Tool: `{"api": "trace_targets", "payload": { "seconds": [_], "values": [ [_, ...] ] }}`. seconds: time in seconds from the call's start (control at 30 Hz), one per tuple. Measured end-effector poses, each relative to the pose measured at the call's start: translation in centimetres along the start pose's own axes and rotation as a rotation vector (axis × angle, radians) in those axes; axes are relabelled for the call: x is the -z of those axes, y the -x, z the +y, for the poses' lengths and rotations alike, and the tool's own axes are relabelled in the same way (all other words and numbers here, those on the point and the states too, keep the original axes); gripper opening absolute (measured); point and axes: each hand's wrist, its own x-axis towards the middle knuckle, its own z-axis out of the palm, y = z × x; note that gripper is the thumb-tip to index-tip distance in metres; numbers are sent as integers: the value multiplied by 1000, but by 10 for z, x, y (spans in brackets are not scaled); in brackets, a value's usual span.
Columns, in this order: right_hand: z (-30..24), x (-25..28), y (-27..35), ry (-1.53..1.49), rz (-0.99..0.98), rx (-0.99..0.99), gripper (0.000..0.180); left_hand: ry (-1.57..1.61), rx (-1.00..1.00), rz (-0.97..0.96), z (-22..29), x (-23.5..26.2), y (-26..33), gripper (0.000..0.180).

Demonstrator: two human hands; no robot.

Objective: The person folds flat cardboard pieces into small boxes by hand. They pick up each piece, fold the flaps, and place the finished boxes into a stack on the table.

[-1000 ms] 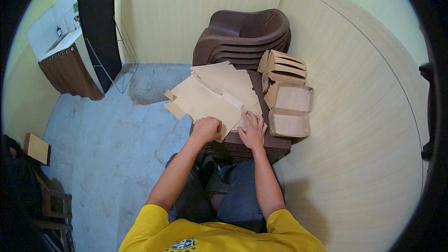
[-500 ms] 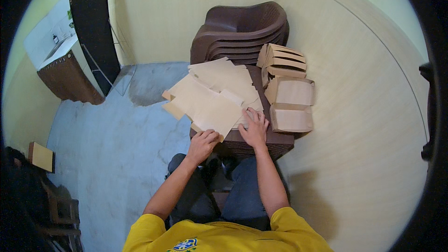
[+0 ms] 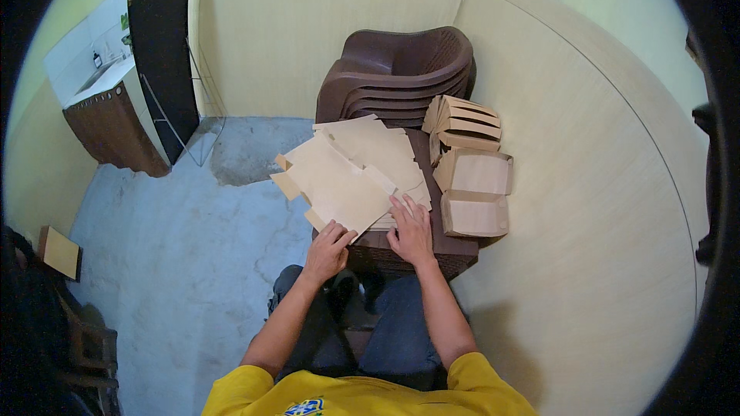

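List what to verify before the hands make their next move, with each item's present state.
1. Left hand touching the near edge of the top cardboard sheet: ok.
2. Left hand's grip firm: cannot tell; contact partly hidden.
3. Right hand on the right side of the sheets: ok.
4. Sheets squarely aligned: not ok; fanned askew.
5. Sheets fully over the brown table: not ok; left flaps overhang.
6. Open cardboard box apart from right hand: ok.

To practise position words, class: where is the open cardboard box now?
In the head view, the open cardboard box is right of the flat cardboard sheets, on the near side of the stacked boxes.
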Motion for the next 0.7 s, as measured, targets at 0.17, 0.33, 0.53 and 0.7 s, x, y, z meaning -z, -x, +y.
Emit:
{"api": "trace_targets", "payload": {
  "seconds": [0.17,0.33,0.53,0.7],
  "values": [
    [0,9,-10,-1,-97,141,63,50,-27,-50,-13,4,5,35],
    [7,10,-18,-64,-209,53,63,100,46,-83,-13,12,7,25],
    [7,16,-3,-87,-56,121,36,183,104,135,-20,2,12,15],
    [10,13,-7,-132,-9,173,19,356,248,252,-22,-5,14,13]
  ]
}}
